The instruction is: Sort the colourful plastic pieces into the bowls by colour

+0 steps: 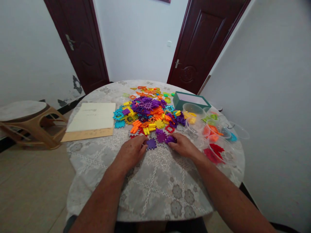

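**Handling of Notched Plastic Tiles**

Reference landmark: the multicoloured heap of notched plastic pieces (148, 106) on the round worktop (145, 187) under its grey-and-white floral cloth.

1. Location. The flat, blue-violet square plastic tile with notched edges (152, 144) lies at the near side of the heap. The magenta-purple square notched plastic tile (161, 138) lies closer to the heap.

2. Hand state. Left hand (132, 150): thumb and fingers at the blue-violet tile's left edge; whether they are clamped on it cannot be told. Right hand (182, 144): thumb and forefinger closed on a dark purple plastic piece (170, 139), also on the heap's near side.

3. Handling. Judged light, stiff and fairly smooth. The small edge tabs could bend or snap if twisted.

4. Grip. Pinch opposite edges between thumb and forefinger, leaving any mating notches uncovered. If lying flat, tip one edge up first.
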Available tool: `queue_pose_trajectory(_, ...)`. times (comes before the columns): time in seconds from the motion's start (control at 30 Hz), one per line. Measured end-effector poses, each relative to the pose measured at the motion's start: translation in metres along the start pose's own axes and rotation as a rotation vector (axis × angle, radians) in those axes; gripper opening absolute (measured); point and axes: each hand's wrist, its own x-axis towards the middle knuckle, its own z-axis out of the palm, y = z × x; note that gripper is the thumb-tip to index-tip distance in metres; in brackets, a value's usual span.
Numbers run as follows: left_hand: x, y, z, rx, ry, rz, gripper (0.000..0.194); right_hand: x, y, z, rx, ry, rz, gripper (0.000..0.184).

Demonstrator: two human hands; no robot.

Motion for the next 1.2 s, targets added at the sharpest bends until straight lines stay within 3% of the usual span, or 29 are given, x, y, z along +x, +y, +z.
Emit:
queue_pose_trajectory(0.07, 0.0, 0.0, 0.001, 0.006, -0.002, 0.01, 0.028, -0.001, 0.001, -0.001, 0.082, 0.009, 0.032, 0.007)
queue_pose_trajectory(0.23, -0.001, 0.001, 0.001, 0.002, -0.009, 0.012, 0.028, 0.002, -0.004, -0.001, 0.2, 0.088, 0.114, 0.018)
queue_pose_trajectory(0.37, -0.002, 0.002, 0.001, -0.043, 0.006, 0.015, 0.028, 0.004, -0.01, 0.004, 0.203, 0.179, -0.004, 0.015)
queue_pose_trajectory(0.5, -0.003, 0.002, 0.001, -0.071, 0.008, 0.009, 0.029, 0.002, -0.02, 0.009, 0.243, 0.184, -0.117, 0.018)
queue_pose_trajectory(0.73, -0.004, 0.004, 0.001, -0.037, -0.008, 0.011, 0.029, 0.02, -0.034, 0.016, 0.119, 0.132, -0.201, 0.018)
queue_pose_trajectory(0.97, -0.005, 0.0, 0.004, -0.059, -0.003, 0.009, 0.029, 0.045, -0.043, 0.039, 0.024, 0.125, -0.219, 0.012)
queue_pose_trajectory(1.1, -0.004, 0.002, 0.002, -0.155, 0.081, -0.064, 0.031, 0.037, -0.054, 0.034, 0.091, 0.251, -0.233, 0.011)
queue_pose_trajectory(1.2, -0.002, 0.005, -0.003, -0.382, 0.143, -0.156, 0.048, 0.028, -0.065, 0.027, 0.267, 0.262, -0.258, 0.016)
